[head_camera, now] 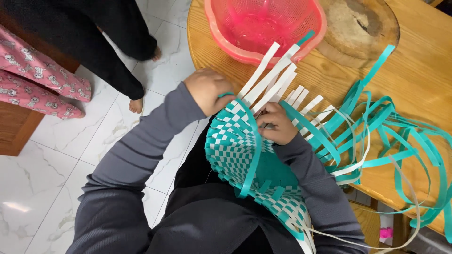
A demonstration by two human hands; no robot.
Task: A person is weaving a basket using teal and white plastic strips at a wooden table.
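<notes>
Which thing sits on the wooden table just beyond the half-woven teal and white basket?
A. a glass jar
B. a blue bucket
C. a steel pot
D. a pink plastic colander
D: a pink plastic colander stands on the wooden table, just past the white strips rising from the half-woven basket that both hands work on.

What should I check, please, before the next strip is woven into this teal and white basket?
1. Left hand grips the rim of the basket: ok.
2. Right hand is at the weaving edge, pinching a strip: ok.
3. White upright strips stand free above the rim: ok.
4. Loose teal strips lie untangled on the table: not ok, they loop over each other.
5. Pink colander is clear of the strips: not ok, strip tips reach its rim.
</notes>
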